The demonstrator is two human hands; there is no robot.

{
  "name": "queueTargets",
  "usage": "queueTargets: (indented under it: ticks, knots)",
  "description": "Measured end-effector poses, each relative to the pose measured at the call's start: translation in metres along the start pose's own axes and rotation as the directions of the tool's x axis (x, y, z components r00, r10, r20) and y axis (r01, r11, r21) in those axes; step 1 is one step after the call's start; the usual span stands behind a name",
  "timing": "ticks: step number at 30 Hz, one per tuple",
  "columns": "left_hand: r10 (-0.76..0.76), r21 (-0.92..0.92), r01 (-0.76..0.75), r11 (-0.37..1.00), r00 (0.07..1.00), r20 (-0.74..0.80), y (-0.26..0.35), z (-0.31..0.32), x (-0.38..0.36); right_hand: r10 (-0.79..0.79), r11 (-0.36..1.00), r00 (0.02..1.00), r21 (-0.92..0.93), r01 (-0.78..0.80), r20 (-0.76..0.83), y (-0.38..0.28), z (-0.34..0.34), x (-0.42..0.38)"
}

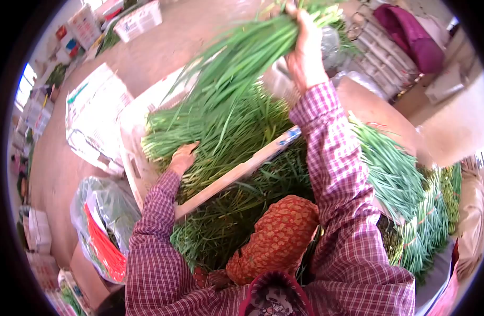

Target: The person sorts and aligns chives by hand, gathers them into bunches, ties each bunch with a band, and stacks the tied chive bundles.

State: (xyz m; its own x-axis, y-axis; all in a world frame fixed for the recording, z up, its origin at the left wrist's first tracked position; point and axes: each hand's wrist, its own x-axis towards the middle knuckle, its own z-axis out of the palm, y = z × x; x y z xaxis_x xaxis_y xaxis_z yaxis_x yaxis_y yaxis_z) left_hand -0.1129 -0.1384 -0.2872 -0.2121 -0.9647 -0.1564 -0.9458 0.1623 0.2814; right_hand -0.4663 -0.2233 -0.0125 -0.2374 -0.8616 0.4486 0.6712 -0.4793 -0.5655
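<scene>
High at the top, my right hand (306,50) is closed round a bunch of garlic chives (247,47), whose long green leaves hang down to the left. Below, a white plastic crate (134,152) holds a thick heap of the same chives (226,126), their pale stems toward the left wall. My left hand (184,157) rests on this heap near the stem ends, fingers stretched out and partly sunk among the stalks. A pale crate edge (236,179) crosses in front, with loose leaves (221,226) on my side of it.
Tied bundles of green stalks (426,231) lie at the right beside a cardboard sheet (379,105). At the left, a clear plastic bag (102,210) contains red ties (102,245). A white crate (94,116) stands behind it. My knee in red patterned cloth (276,234) is close to the crate.
</scene>
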Motion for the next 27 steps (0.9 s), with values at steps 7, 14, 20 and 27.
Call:
queueTargets:
  ticks: [7,14,20,27]
  knots:
    - [-0.221,-0.777,-0.462,0.426,0.780,-0.585,-0.032,-0.057,-0.028,0.579,0.708,0.811,0.546,-0.447,-0.087,-0.021,-0.017,-0.086]
    - [0.420,-0.970,-0.204,-0.130,0.875,-0.241,0.075,-0.198,-0.138,0.671,0.657,0.734,0.378,-0.653,0.103,-0.011,0.004,-0.181]
    - [0.691,-0.981,0.165,-0.105,0.722,0.048,0.164,-0.113,-0.209,0.718,0.533,0.650,0.404,-0.744,0.250,0.006,0.034,-0.238]
    - [0.537,-0.886,0.340,-0.317,0.834,0.128,0.152,-0.065,-0.271,0.890,0.398,0.421,0.153,-0.904,0.172,0.024,0.067,-0.273]
